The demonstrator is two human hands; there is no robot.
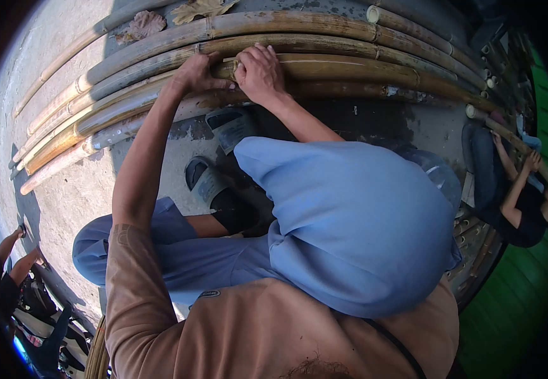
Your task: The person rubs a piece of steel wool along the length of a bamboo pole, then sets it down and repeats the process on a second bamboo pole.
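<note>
Several long bamboo poles lie side by side across the ground in front of me. My left hand (197,74) is curled over one bamboo pole (350,67), its thumb stretched along the near side toward the right. Close beside it, my right hand (261,74) rests on the same pole with its fingers bent over the top. The two hands almost meet around a joint of the pole. Whether a small item is tucked under the right fingers, I cannot make out. Behind lies another bamboo pole (299,23), which neither hand touches.
My sandals (209,182) stand on the concrete just before the poles. Dry leaves (142,26) lie beyond them. At the right, another person (519,202) grips a bamboo pole (508,134) near a green surface (508,303). Another person's legs (18,268) show at the left edge.
</note>
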